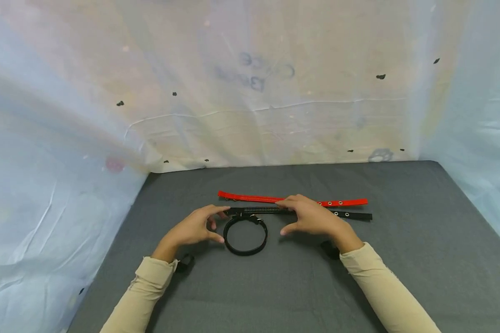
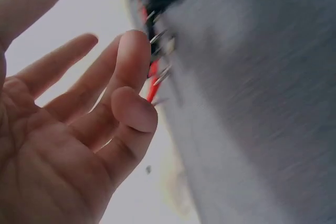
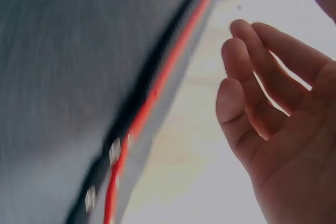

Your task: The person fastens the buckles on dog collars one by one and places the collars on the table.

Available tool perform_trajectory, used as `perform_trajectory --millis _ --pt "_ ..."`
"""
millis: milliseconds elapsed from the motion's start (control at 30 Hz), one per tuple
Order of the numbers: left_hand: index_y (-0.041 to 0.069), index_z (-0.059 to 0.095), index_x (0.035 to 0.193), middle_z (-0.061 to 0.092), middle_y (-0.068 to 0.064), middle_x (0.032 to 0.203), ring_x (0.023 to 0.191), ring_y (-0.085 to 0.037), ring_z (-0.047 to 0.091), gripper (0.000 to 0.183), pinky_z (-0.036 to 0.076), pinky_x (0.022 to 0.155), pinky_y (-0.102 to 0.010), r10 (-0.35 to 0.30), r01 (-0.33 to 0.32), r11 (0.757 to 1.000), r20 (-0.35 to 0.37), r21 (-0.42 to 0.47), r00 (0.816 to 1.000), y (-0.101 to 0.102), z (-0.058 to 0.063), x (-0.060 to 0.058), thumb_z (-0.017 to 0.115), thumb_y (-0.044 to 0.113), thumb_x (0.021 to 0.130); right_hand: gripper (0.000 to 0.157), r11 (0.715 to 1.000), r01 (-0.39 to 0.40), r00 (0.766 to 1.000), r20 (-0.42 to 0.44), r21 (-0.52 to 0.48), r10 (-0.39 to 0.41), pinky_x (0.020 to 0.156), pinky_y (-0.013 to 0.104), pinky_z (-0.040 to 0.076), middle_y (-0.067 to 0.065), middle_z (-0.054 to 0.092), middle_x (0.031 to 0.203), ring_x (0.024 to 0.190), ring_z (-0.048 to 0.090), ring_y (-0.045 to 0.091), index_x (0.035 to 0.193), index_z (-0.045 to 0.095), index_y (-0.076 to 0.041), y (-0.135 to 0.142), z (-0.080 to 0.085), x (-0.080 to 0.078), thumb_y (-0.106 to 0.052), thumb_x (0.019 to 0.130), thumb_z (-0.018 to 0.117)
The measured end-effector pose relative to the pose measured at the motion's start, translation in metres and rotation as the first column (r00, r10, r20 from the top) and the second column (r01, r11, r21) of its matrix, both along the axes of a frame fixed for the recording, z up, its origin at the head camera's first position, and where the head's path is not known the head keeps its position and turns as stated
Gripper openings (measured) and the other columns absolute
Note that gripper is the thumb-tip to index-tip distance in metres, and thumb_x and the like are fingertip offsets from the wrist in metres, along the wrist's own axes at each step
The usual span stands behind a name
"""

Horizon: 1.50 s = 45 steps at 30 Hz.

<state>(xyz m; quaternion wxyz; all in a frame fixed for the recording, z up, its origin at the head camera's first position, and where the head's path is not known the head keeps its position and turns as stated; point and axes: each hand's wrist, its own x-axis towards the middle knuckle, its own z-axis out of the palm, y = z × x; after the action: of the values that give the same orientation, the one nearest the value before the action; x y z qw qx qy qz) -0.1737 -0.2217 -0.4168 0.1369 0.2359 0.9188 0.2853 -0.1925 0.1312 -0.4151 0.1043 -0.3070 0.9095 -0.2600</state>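
On the grey cloth lies a black collar fastened into a ring [image 1: 246, 253], with its buckle at the far side. Just beyond it a straight black collar [image 1: 358, 216] with metal eyelets stretches from left to right. A red collar [image 1: 250, 198], also with eyelets, lies behind and roughly parallel to it. My left hand [image 1: 196, 225] is at the ring's left side, fingers apart and palm bare; whether a fingertip touches a collar I cannot tell. Over the right part of the straight collars hovers my right hand [image 1: 314, 217], loosely bent and holding nothing, covering part of both.
The grey-covered table [image 1: 250, 296] extends around the collars. Pale sheeting [image 1: 275, 129] with dark spots rises behind its far edge, and more sheeting hangs at both sides. Black wrist devices [image 1: 330, 249] sit under both wrists.
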Motion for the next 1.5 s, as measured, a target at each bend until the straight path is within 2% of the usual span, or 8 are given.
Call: perform_trajectory --millis 200,400,667,933,1067,1200,1367,1500 --pt "0.013 0.05 0.146 0.065 -0.01 0.123 0.086 -0.012 0.058 0.074 0.049 0.067 -0.027 0.094 -0.091 0.994 -0.049 0.063 0.994 -0.013 0.015 -0.008 0.084 0.023 0.08 0.068 0.998 0.058 0.997 -0.06 0.019 -0.057 0.098 0.049 0.049 0.007 0.061 0.134 0.121 0.057 0.027 0.142 0.056 -0.015 0.035 0.009 0.001 -0.038 0.083 0.081" --pt "0.013 0.051 0.145 0.064 -0.005 0.122 0.09 -0.014 0.062 0.069 0.05 0.07 -0.032 0.152 -0.142 0.984 -0.1 0.105 0.983 -0.012 0.019 -0.017 0.081 0.021 0.084 0.063 0.993 0.121 0.989 -0.087 -0.014 -0.122 0.094 0.05 0.051 0.009 0.064 0.132 0.115 0.061 0.03 0.139 0.058 -0.01 0.069 0.018 0.001 -0.032 0.084 0.081" --pt "0.01 0.053 0.143 0.066 -0.011 0.121 0.09 -0.018 0.065 0.062 0.051 0.073 -0.034 0.193 -0.184 0.979 -0.111 0.088 0.975 -0.011 0.005 -0.025 0.078 0.018 0.087 0.06 0.968 0.251 0.962 -0.107 -0.005 -0.25 0.09 0.05 0.049 0.012 0.065 0.129 0.113 0.058 0.029 0.139 0.058 -0.01 0.126 0.03 0.005 -0.036 0.088 0.076" --pt "0.01 0.058 0.139 0.067 -0.011 0.118 0.091 -0.02 0.065 0.054 0.053 0.073 -0.035 0.233 -0.228 0.972 -0.096 0.064 0.968 -0.008 -0.009 -0.029 0.077 0.017 0.088 0.067 0.919 0.389 0.92 -0.08 0.07 -0.383 0.086 0.054 0.047 0.019 0.061 0.134 0.117 0.055 0.036 0.142 0.053 -0.006 0.185 0.031 0.012 -0.042 0.09 0.074" --pt "0.009 0.061 0.135 0.068 -0.012 0.116 0.09 -0.021 0.065 0.05 0.053 0.073 -0.036 0.231 -0.225 0.972 -0.113 0.063 0.966 -0.007 -0.014 -0.031 0.077 0.015 0.088 0.069 0.906 0.403 0.915 -0.023 0.127 -0.404 0.086 0.059 0.048 0.024 0.058 0.135 0.117 0.054 0.041 0.14 0.054 -0.002 0.201 0.023 0.011 -0.043 0.088 0.074" --pt "0.01 0.064 0.131 0.069 -0.01 0.113 0.087 -0.018 0.065 0.046 0.053 0.073 -0.036 0.261 -0.258 0.965 -0.118 0.042 0.958 -0.006 -0.017 -0.03 0.077 0.015 0.087 0.067 0.908 0.38 0.92 0.026 0.174 -0.39 0.084 0.056 0.05 0.025 0.063 0.125 0.112 0.058 0.041 0.132 0.06 -0.001 0.205 0.015 0.008 -0.046 0.085 0.077" --pt "0.01 0.067 0.128 0.071 -0.008 0.109 0.088 -0.019 0.065 0.041 0.054 0.075 -0.038 0.279 -0.276 0.96 -0.108 0.039 0.954 -0.002 -0.023 -0.032 0.076 0.016 0.088 0.06 0.932 0.323 0.939 0.064 0.166 -0.337 0.085 0.051 0.053 0.013 0.071 0.111 0.103 0.065 0.031 0.122 0.068 -0.006 0.202 0.007 0.005 -0.047 0.08 0.08" --pt "0.012 0.07 0.124 0.071 -0.006 0.106 0.088 -0.018 0.065 0.037 0.054 0.076 -0.039 0.268 -0.266 0.964 -0.11 0.03 0.957 0.001 -0.027 -0.034 0.077 0.017 0.088 0.05 0.94 0.3 0.946 0.08 0.162 -0.316 0.08 0.04 0.054 0.001 0.072 0.104 0.097 0.065 0.021 0.115 0.072 -0.012 0.2 0.002 0.003 -0.047 0.079 0.081"
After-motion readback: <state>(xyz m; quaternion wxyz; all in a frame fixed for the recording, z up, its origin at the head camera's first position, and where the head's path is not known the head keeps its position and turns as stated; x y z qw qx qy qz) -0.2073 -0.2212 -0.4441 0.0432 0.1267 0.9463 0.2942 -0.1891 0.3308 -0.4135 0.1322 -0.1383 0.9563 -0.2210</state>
